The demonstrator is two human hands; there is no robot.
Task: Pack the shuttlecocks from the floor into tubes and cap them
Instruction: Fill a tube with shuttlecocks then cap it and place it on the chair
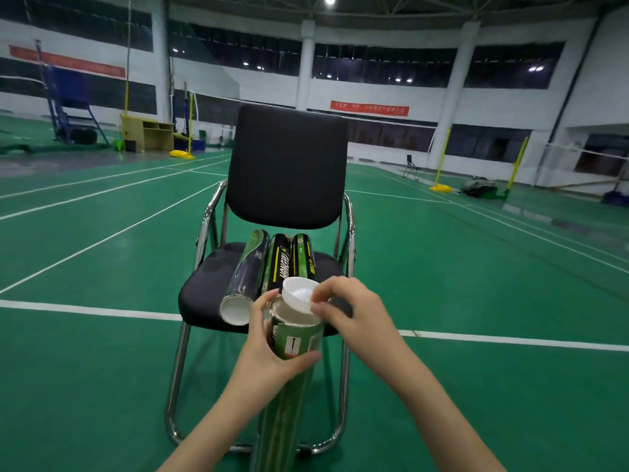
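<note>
My left hand grips a long green shuttlecock tube near its top, holding it upright in front of the chair. The tube's mouth is uncovered. My right hand pinches a white round cap, tilted, just above and against the tube's rim. Three more tubes lie side by side on the chair seat: a dark green one with a white end cap facing me, a black one with yellow lettering, and a black-green one. No loose shuttlecocks are in view.
A black padded chair with a chrome frame stands right ahead on the green court floor. White court lines cross the floor. Yellow net posts, a wooden desk and pillars stand far back.
</note>
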